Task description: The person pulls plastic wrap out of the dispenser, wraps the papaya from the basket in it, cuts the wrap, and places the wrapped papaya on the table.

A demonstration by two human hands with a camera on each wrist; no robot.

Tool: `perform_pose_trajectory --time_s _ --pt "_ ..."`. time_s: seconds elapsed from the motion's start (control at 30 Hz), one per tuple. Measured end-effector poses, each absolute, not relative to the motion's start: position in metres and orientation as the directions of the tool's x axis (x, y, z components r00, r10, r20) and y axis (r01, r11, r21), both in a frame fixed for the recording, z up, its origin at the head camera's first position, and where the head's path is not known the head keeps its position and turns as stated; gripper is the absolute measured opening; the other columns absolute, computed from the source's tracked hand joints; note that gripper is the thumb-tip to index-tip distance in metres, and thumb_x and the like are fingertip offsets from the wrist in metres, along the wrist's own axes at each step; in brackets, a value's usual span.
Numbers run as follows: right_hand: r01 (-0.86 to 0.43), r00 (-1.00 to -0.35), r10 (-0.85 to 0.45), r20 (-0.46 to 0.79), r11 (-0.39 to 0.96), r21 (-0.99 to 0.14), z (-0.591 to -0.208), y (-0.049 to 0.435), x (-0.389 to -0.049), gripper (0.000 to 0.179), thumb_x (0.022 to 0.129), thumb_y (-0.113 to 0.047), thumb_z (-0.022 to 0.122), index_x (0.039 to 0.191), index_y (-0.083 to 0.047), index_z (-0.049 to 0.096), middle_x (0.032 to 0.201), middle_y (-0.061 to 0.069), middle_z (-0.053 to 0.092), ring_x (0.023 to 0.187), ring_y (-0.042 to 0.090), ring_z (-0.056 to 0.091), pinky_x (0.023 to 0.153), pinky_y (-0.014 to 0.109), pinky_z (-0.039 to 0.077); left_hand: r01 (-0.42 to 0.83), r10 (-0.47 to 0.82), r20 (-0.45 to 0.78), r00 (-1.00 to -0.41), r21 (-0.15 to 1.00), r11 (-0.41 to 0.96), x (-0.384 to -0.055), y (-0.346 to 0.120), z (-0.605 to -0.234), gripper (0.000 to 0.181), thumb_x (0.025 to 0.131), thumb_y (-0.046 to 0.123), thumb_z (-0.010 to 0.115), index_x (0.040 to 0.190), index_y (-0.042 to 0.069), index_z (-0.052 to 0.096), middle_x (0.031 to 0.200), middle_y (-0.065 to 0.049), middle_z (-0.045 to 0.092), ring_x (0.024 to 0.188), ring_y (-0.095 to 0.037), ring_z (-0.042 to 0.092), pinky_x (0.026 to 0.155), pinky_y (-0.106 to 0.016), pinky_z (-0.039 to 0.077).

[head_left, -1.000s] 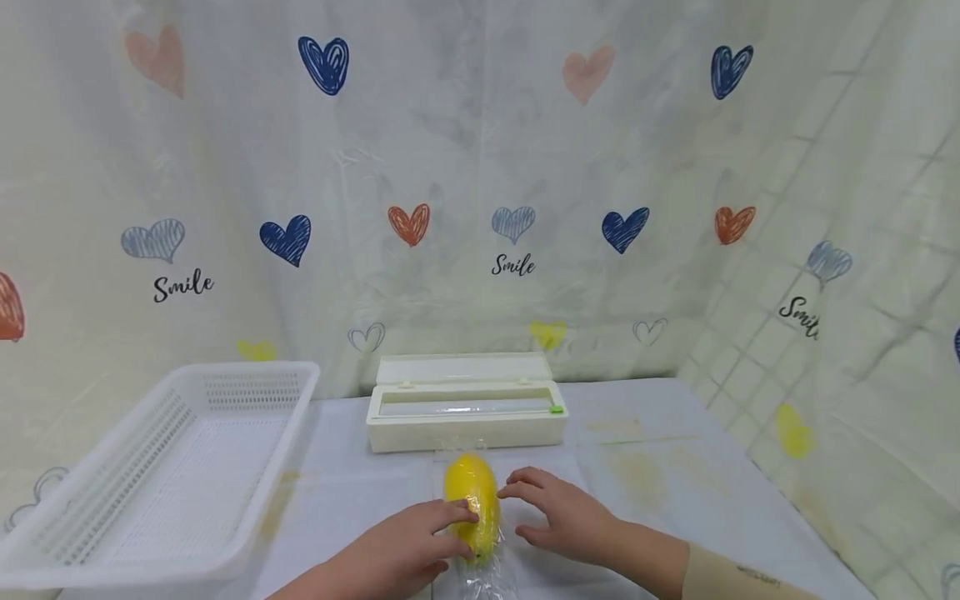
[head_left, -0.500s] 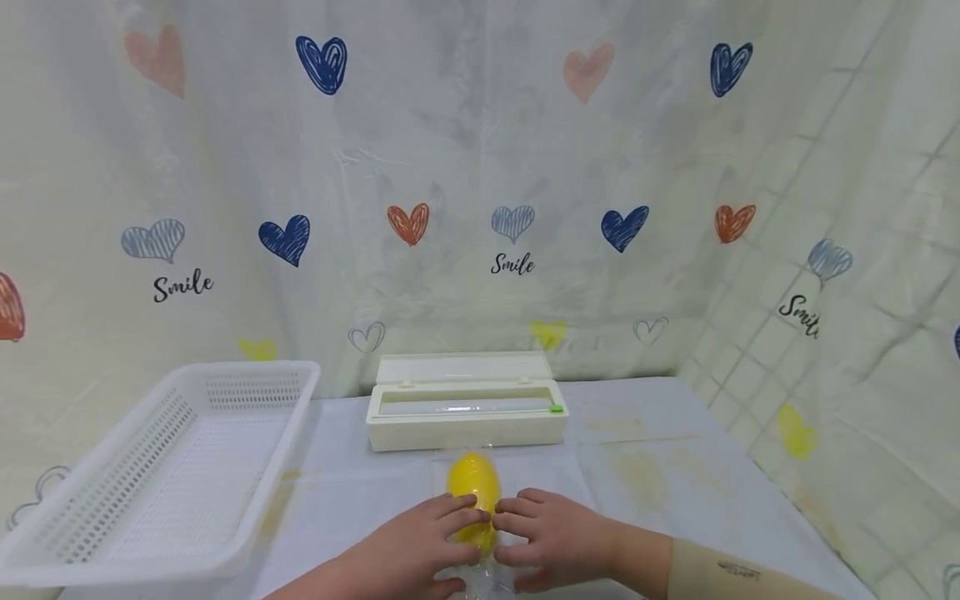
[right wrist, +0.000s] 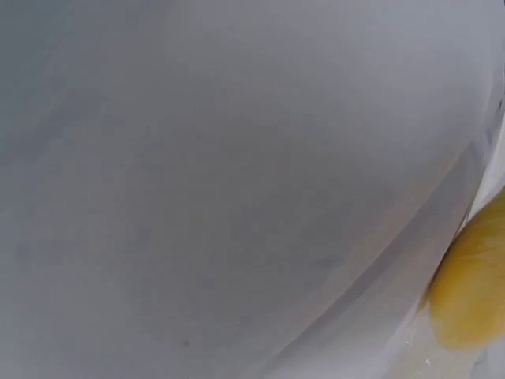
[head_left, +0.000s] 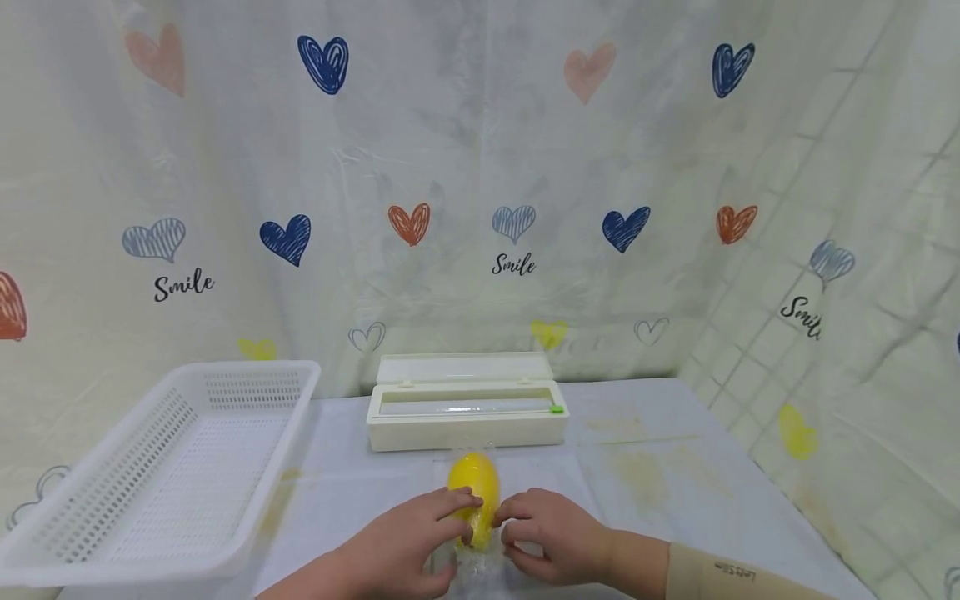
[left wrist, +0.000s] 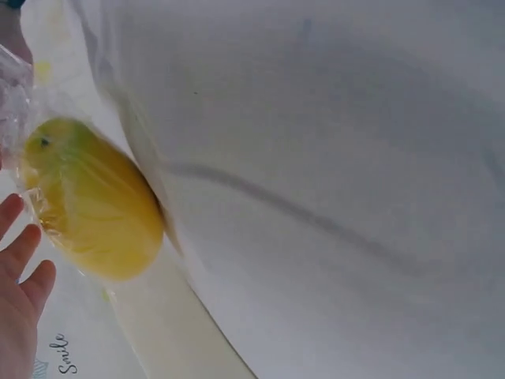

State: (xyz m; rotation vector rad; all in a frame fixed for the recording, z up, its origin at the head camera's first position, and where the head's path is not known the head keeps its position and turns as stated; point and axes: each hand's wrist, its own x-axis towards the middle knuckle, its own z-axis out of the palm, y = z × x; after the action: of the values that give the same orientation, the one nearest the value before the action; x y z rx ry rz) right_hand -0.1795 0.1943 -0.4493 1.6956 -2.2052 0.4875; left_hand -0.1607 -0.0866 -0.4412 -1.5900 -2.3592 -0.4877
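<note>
A yellow mango (head_left: 473, 477), greenish around its stem end in the left wrist view, lies on the table under clear cling film (head_left: 474, 567). My left hand (head_left: 405, 537) is at its left side, with fingers spread loosely over the near half. In the left wrist view those fingers (left wrist: 21, 251) stand just apart from the wrapped fruit. My right hand (head_left: 558, 533) is at the mango's right side, thumb and fingers curled together and seeming to pinch the film's edge. The right wrist view catches only part of the mango (right wrist: 473, 284) and no hand.
Behind the mango stands a white cling film dispenser (head_left: 468, 433) with its lid raised, a roll inside and a green slider (head_left: 557, 409). A white perforated plastic basket (head_left: 258, 492) occupies the left. A heart-printed curtain (head_left: 450, 167) closes off the back and right.
My right hand has moved left to the mango and its fingers have curled in. The left hand has lifted and shifted slightly around the near end. The mango has moved slightly right.
</note>
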Motion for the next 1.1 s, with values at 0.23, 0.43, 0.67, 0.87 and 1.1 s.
perform_pose_trajectory --time_s 0.23,0.43,0.67,0.87,1.1 --pt "-0.901 -0.430 -0.802 0.416 0.350 -0.256 -0.447 0.192 -0.175 0.006 0.095 -0.022 0.066 0.090 -0.024 0.067 0.107 -0.012 0.069 0.100 0.003 0.063 0.089 0.025 0.053 0.879 0.827 0.309 -0.470 0.078 0.470 -0.157 -0.081 -0.438 0.040 0.085 0.054 0.072 0.113 0.029 0.058 0.139 0.004 0.050 0.125 -0.016 0.047 0.101 -0.040 0.046" --pt "-0.866 -0.492 -0.776 0.396 0.389 -0.314 -0.444 0.192 -0.172 0.018 0.092 -0.022 0.070 0.109 -0.021 0.065 0.113 -0.011 0.067 0.104 0.008 0.064 0.088 0.029 0.054 0.797 0.712 0.360 -0.603 0.221 0.563 -0.155 -0.077 -0.439 0.015 0.087 0.035 0.075 0.098 0.029 0.067 0.116 0.009 0.058 0.099 -0.009 0.053 0.084 -0.028 0.051" --pt "-0.849 -0.529 -0.745 0.406 0.464 -0.254 -0.440 0.181 -0.169 0.029 0.092 -0.039 0.071 0.114 -0.022 0.065 0.112 -0.012 0.065 0.103 0.007 0.062 0.086 0.027 0.054 0.638 0.588 0.274 -0.761 0.477 0.604 -0.155 -0.074 -0.435 0.013 0.088 0.030 0.075 0.088 0.032 0.061 0.112 0.017 0.058 0.102 -0.006 0.054 0.093 -0.032 0.051" --pt "-0.729 -0.665 -0.650 0.367 0.460 -0.507 -0.439 0.173 -0.171 0.006 0.095 -0.029 0.068 0.094 -0.024 0.067 0.094 -0.017 0.065 0.087 0.011 0.061 0.074 0.025 0.054 0.601 0.557 0.277 -0.783 0.569 0.562 -0.154 -0.075 -0.436 0.017 0.088 0.028 0.075 0.082 0.031 0.059 0.110 0.017 0.059 0.103 -0.007 0.055 0.093 -0.031 0.050" --pt "-0.574 -0.771 -0.592 0.236 0.483 -0.662 -0.429 0.170 -0.176 0.007 0.092 -0.029 0.071 0.089 -0.024 0.068 0.089 -0.017 0.065 0.082 0.004 0.058 0.071 0.026 0.053 0.578 0.532 0.280 -0.799 0.599 0.553 -0.153 -0.075 -0.437 0.018 0.088 0.044 0.074 0.085 0.034 0.058 0.114 0.013 0.053 0.108 -0.013 0.052 0.092 -0.033 0.049"
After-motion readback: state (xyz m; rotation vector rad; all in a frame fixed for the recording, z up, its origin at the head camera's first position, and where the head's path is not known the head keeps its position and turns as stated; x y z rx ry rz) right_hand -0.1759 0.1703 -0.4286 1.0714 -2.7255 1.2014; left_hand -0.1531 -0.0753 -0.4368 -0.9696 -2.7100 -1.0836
